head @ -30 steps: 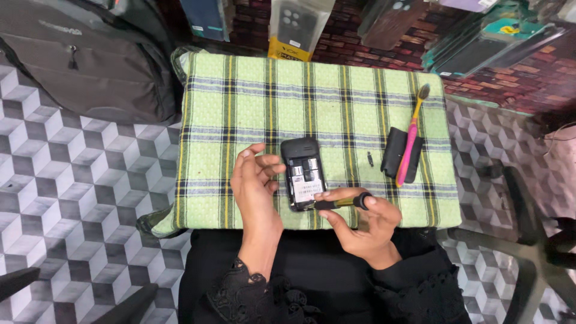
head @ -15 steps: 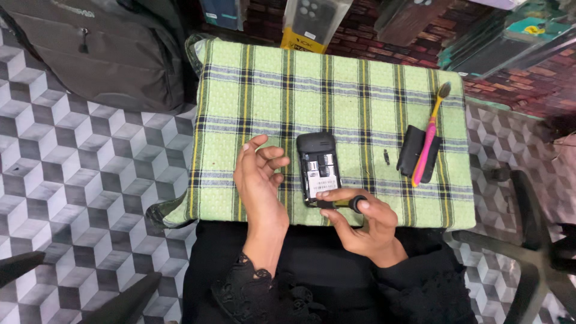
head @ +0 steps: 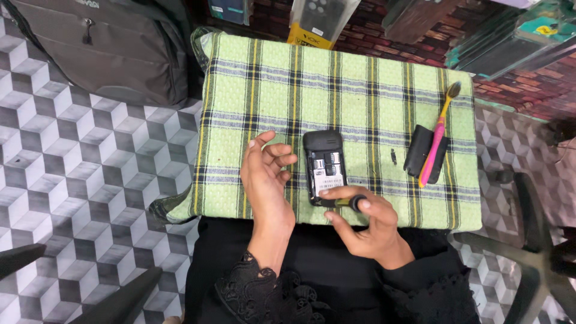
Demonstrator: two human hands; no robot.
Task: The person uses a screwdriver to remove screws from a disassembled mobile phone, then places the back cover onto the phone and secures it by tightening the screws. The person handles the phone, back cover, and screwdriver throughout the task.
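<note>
Right hand (head: 366,225) (screwdriver (head: 348,203)) on phone (head: 325,168)

Surface: a green plaid cloth (head: 360,90) covered the small table.
Centre: an opened black phone (head: 324,167) lay back-up on the cloth.
Right: a black cover (head: 418,150) lay flat, a pink toothbrush (head: 438,135) across it.
Between: a tiny dark screw (head: 393,156) sat alone.
</note>
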